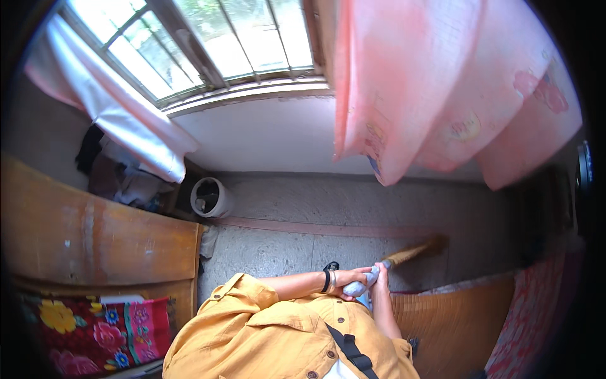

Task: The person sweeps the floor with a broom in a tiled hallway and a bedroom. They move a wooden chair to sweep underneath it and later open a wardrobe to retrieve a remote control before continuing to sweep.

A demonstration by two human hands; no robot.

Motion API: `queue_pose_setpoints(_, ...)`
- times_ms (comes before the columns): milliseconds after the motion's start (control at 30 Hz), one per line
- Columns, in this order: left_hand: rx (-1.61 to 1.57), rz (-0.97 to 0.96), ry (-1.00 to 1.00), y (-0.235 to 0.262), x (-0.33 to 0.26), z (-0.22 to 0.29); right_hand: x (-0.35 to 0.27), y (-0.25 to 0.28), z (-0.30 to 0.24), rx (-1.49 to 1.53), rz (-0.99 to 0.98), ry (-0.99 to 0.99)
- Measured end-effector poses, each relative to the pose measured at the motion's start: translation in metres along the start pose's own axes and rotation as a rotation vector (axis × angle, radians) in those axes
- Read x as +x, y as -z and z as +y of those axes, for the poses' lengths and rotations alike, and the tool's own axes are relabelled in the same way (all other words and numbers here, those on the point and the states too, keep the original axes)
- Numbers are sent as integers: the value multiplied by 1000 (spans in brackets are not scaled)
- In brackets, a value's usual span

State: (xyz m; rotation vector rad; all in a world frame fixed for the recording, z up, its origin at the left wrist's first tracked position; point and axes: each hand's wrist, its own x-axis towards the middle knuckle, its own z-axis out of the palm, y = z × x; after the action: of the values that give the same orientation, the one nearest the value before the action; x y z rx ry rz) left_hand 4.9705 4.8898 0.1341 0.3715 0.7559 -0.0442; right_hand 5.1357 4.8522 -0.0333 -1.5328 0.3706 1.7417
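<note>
A broom [407,253] slants out from my body to the right over the grey floor, its straw-coloured head blurred at the far end. The handle's thick end is pale grey-blue and rounded. Near that end, my left hand [349,279] is closed around the handle, with a dark band on the wrist. Just beyond it, my right hand [380,279] grips the handle lower down, closer to the straw. The two hands are close together in front of my yellow shirt [278,328].
A white bucket [221,201] with dark contents stands by the far-left wall. Wooden furniture [139,237] is on the left, a wooden bed panel [454,316] at right. Pink curtains [435,88] hang beside the barred window [246,38]. A reddish strip [303,227] crosses the floor.
</note>
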Motion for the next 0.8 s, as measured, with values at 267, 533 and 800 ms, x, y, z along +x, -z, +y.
queue_pose_setpoints(267,-85,44,-120,-30,-1,-19,21,28,1,1,-133,10)
queue_pose_setpoints(533,-258,37,-161,-42,15,-70,31,64,9,-59,-55,-88)
queue_pose_setpoints(800,-331,172,-451,-34,-11,-115,38,50,37,-169,-44,-135)
